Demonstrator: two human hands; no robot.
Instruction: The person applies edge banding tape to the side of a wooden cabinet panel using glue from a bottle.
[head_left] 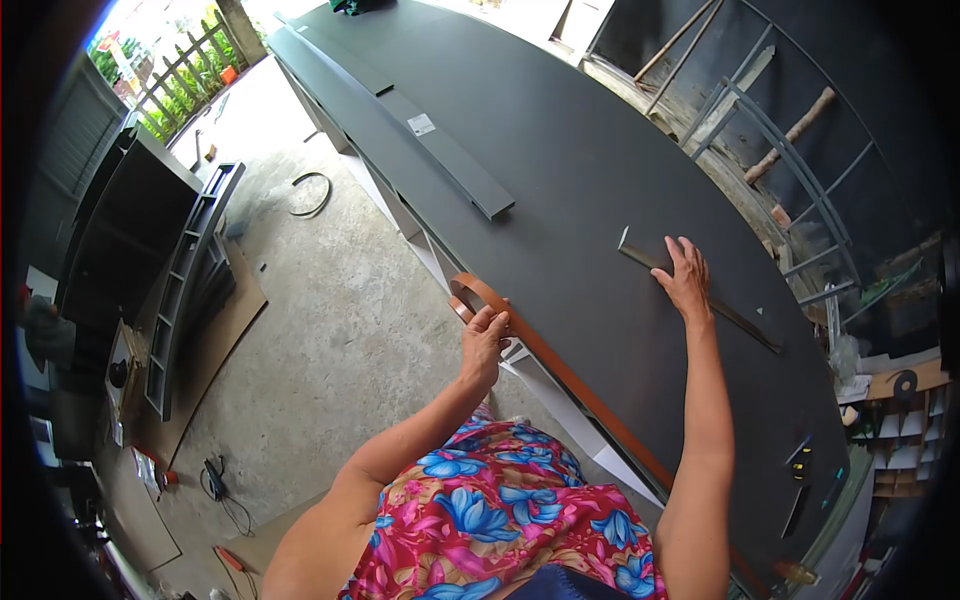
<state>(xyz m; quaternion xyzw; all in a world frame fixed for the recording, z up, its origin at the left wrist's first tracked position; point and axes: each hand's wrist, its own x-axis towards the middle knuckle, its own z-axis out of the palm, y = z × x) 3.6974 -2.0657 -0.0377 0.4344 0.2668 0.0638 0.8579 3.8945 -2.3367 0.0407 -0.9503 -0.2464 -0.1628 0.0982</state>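
My left hand (483, 348) is closed on a loosely coiled brown edging strip (480, 291) at the near edge of a large dark grey panel (580, 160). From the coil, the brown strip runs along that edge toward my body. Farther over the panel, my right hand (686, 282) has its fingers spread. Beneath it lies a thin dark metal strip (745, 325), its bent end showing to the left of the thumb. The palm hides the middle of this strip.
Long dark boards (450, 165) lie on the panel's far part, one bearing a white label. A yellow-and-black tool (801, 463) rests at the right end. Curved metal frames (800, 150) lean beyond. On the concrete floor are a coiled strip (322, 195) and a cable (215, 482).
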